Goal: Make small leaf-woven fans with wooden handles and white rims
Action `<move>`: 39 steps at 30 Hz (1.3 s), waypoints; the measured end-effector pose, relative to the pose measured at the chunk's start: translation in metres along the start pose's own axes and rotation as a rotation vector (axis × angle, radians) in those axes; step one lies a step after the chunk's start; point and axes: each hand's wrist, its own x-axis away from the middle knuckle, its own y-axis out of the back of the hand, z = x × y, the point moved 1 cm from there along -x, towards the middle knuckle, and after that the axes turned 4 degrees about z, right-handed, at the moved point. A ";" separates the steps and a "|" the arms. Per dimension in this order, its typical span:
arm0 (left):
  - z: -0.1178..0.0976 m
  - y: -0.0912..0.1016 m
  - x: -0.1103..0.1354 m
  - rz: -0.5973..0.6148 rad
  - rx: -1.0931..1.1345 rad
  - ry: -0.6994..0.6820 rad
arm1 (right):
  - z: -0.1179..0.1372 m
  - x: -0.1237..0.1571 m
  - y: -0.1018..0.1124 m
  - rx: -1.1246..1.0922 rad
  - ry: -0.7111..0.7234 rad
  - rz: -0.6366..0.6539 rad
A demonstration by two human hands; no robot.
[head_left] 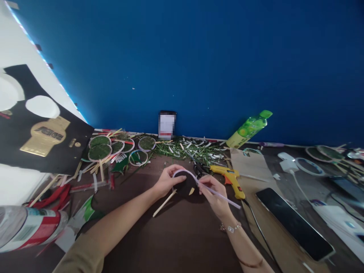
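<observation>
My left hand (168, 182) is closed on the left edge of a small dark round fan (184, 187), its thumb over the face. A pale wooden stick (163, 204) juts from the fan's lower left, and a yellowish fragment shows on the dark face. Along the upper rim curves a thin lavender strip (226, 198). At the right rim my right hand (214, 194) pinches this strip, whose free end points down to the right. Just beyond that hand lie dark-handled scissors (200, 169) and a yellow hot glue gun (231, 179).
Green and white clippings (187, 149) lie along the blue wall (199, 68). Several round fans (99, 151) are piled at left, near a plastic bottle (34, 229). A green-capped bottle (248, 131) leans on the wall. On the right are a phone (295, 223) and a charger (287, 163).
</observation>
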 end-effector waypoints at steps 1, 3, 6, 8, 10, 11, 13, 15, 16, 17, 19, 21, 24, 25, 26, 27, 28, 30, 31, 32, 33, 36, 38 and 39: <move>0.000 0.000 0.000 -0.004 0.000 0.000 | 0.001 0.000 -0.001 0.001 0.007 0.001; 0.000 0.000 0.000 -0.010 -0.001 -0.003 | 0.002 0.000 -0.003 -0.003 0.017 -0.007; 0.000 0.000 0.000 -0.012 0.003 -0.016 | 0.003 0.001 -0.008 -0.014 0.032 -0.037; 0.001 0.000 0.000 -0.009 0.014 -0.022 | 0.005 0.002 -0.011 -0.001 0.039 -0.065; 0.001 0.000 0.000 -0.003 0.011 -0.019 | 0.005 0.002 -0.013 0.005 0.026 -0.094; 0.001 0.001 0.000 0.003 0.004 -0.014 | 0.006 0.003 -0.013 -0.003 0.007 -0.102; 0.000 0.001 0.000 0.025 -0.017 -0.013 | 0.005 0.003 -0.013 -0.037 -0.042 -0.102; -0.001 0.000 0.000 0.062 -0.031 -0.017 | 0.005 0.003 -0.011 -0.065 -0.080 -0.084; -0.002 0.000 0.001 0.080 -0.037 -0.017 | 0.005 0.002 -0.010 -0.071 -0.089 -0.076; -0.003 -0.001 0.001 0.091 -0.047 -0.018 | 0.006 0.002 -0.009 -0.070 -0.094 -0.068; -0.005 -0.002 0.002 0.098 -0.090 -0.013 | 0.008 0.002 -0.009 -0.046 -0.093 -0.061; -0.006 -0.003 0.003 0.091 -0.131 -0.008 | 0.009 0.002 -0.009 0.004 -0.093 -0.058; -0.007 -0.004 0.003 0.081 -0.087 0.012 | 0.010 0.001 -0.005 0.053 -0.078 -0.003; -0.007 -0.004 0.002 0.071 -0.040 0.020 | 0.009 0.000 -0.001 0.065 -0.061 0.038; -0.008 -0.004 0.002 0.059 0.015 0.030 | 0.008 -0.002 0.005 0.098 -0.042 0.079; -0.008 -0.003 0.001 0.045 0.075 0.043 | 0.007 -0.005 0.013 0.157 -0.019 0.094; -0.008 -0.003 0.001 0.032 0.135 0.058 | 0.005 -0.007 0.022 0.266 -0.005 0.070; -0.009 -0.001 0.000 0.016 0.239 0.086 | 0.000 -0.010 0.046 0.590 0.007 -0.166; -0.010 0.000 -0.001 0.016 0.278 0.099 | -0.004 -0.010 0.057 0.783 -0.017 -0.293; -0.010 0.001 -0.001 0.017 0.308 0.108 | -0.008 -0.010 0.067 0.975 -0.067 -0.367; -0.010 0.001 -0.001 0.018 0.333 0.115 | -0.012 -0.009 0.075 1.123 -0.125 -0.413; -0.010 0.004 -0.002 0.014 0.380 0.135 | -0.029 -0.006 0.092 1.295 -0.292 -0.339; -0.011 0.005 -0.003 0.012 0.405 0.146 | -0.039 -0.005 0.097 1.239 -0.338 -0.244; -0.011 0.005 -0.003 0.017 0.416 0.153 | -0.041 -0.005 0.099 1.195 -0.348 -0.217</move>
